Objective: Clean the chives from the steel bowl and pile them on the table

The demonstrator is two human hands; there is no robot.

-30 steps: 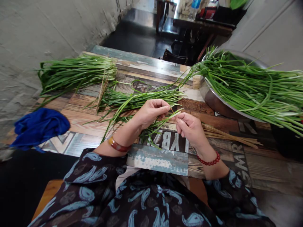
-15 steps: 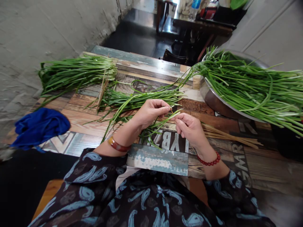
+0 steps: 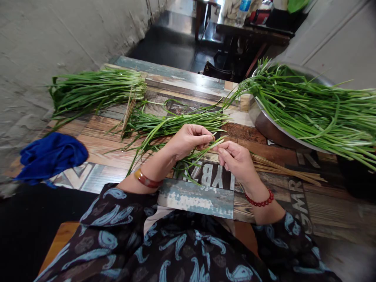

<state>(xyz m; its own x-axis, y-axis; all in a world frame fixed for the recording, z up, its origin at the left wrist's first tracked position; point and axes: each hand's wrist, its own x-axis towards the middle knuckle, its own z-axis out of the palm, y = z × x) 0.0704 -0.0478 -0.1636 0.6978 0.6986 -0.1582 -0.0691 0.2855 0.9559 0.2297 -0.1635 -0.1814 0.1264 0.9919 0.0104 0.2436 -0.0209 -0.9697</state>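
My left hand (image 3: 192,139) pinches green chive stalks (image 3: 216,144) near their pale ends, over the front middle of the table. Close on its right, my right hand (image 3: 233,156) is closed around a thin skewer, whose tail shows below the palm; its tip is hidden among the fingers. Behind my hands lies a loose pile of chives (image 3: 176,121). A bundle of skewers (image 3: 288,169) rests to the right of my right hand, and more skewers (image 3: 128,113) lean at the pile's left end.
A larger heap of chives (image 3: 96,90) lies at the back left. A metal bowl (image 3: 268,127) heaped with chives stands on the right. A blue cloth (image 3: 53,156) sits at the left edge. Another table (image 3: 255,33) with a bottle (image 3: 243,11) stands beyond.
The fingertips have shifted very slightly around the stalks, and less of the skewer shows between my hands. The camera view has moved a little.
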